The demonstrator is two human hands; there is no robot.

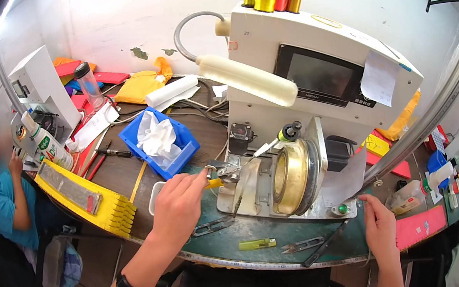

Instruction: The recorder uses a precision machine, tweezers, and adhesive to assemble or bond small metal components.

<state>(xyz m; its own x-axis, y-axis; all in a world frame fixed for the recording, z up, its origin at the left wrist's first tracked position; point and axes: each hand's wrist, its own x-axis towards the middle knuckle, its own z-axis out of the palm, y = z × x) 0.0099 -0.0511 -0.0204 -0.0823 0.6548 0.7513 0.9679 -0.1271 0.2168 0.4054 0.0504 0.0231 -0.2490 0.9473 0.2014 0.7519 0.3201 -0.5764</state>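
My left hand (178,206), wearing a black wrist strap, reaches to the metal clamp (226,170) at the front of a white machine (279,59). Its fingers are pinched together there, beside a small yellow piece (213,184); what they grip is too small to make out. At the right end of the machine's base, my right hand (379,223) rests by the table edge, its fingers loosely bent and apart, near a green button (343,208). Between them a large gold wire spool (289,177) sits on the machine, with a small green-and-black roller (289,131) above it.
In front lie snips (303,245), a second pair of snips (213,226), a yellow-green lighter (257,244) and a dark slim tool (325,244). A blue bin (159,143) with white tissue stands left, near a yellow rack (86,194). Co-workers sit on both sides.
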